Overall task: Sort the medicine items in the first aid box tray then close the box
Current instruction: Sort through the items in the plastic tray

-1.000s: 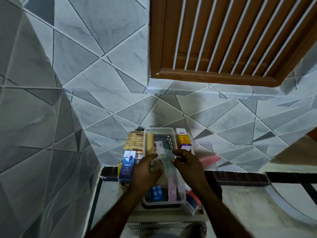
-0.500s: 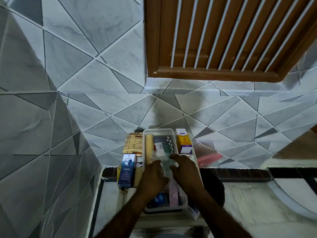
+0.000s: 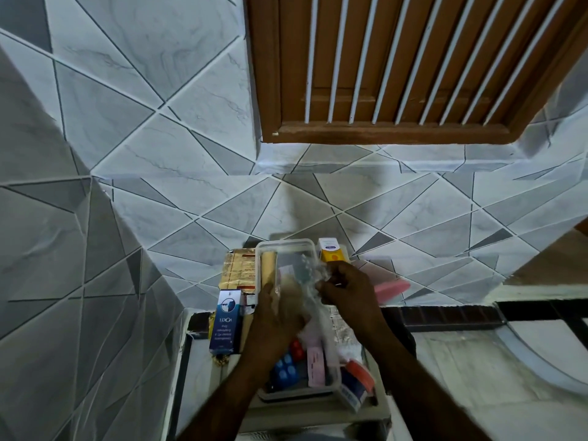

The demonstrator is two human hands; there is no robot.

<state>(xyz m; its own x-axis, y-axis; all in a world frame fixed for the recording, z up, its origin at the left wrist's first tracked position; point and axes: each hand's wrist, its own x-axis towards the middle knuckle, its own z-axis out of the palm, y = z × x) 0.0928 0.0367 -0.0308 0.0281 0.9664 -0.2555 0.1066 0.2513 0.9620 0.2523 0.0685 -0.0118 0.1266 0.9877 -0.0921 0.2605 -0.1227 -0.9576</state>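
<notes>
A clear plastic tray (image 3: 286, 245) sits on a small table against the tiled wall. Inside lie a beige roll (image 3: 269, 265), a blue blister pack (image 3: 284, 370) and a pink strip (image 3: 316, 367). My left hand (image 3: 276, 323) and my right hand (image 3: 346, 294) hover over the tray's middle, both pinching a clear plastic packet (image 3: 307, 278) between them. The packet is blurred and its contents are unclear. A dark blue box (image 3: 226, 319) lies left of the tray. A yellow and white box (image 3: 331, 249) stands at its far right corner.
A gold foil pack (image 3: 239, 268) lies left of the tray's far end. A pink item (image 3: 389, 288) lies to the right. A white tube with an orange cap (image 3: 356, 381) rests at the tray's near right corner. A wooden louvred shutter (image 3: 397, 65) hangs above.
Both hands have shifted toward the tray's far end. My right hand moved up and right, now pinching the clear packet by the yellow box. The view tilted slightly.
</notes>
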